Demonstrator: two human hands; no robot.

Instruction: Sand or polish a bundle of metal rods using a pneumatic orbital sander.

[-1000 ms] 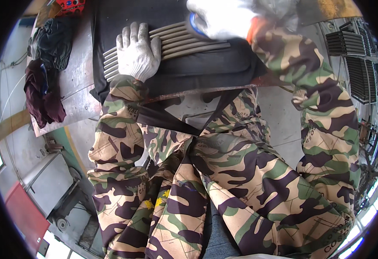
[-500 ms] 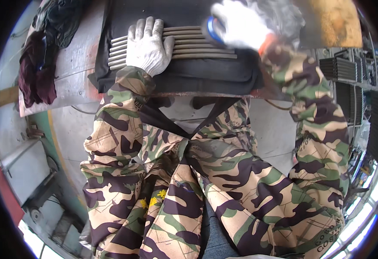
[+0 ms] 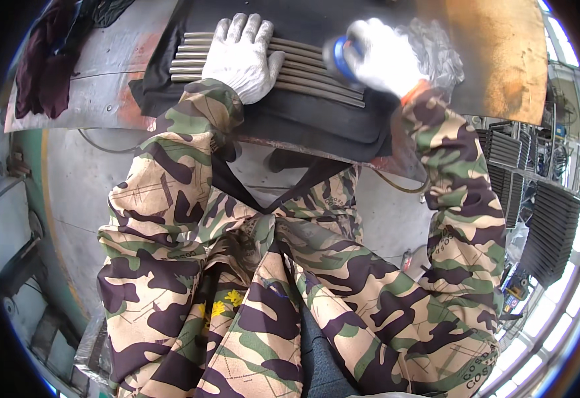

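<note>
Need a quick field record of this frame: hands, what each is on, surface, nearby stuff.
left hand: white glove, palm flat on a row of grey metal rods
right hand: white glove, gripping a blue-bodied tool over the right end of the rods
rods: lying side by side on a black mat
surface: grey metal table
nearby: dark red cloth at the table's left; rusty orange plate at right
clothing: camouflage sleeves and trousers

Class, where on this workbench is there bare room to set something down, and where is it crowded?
Bare patches: the grey bench top between the dark cloth and the black mat, and the rusty plate far right. Crowded: the metal rods, under the left hand and right hand.
</note>
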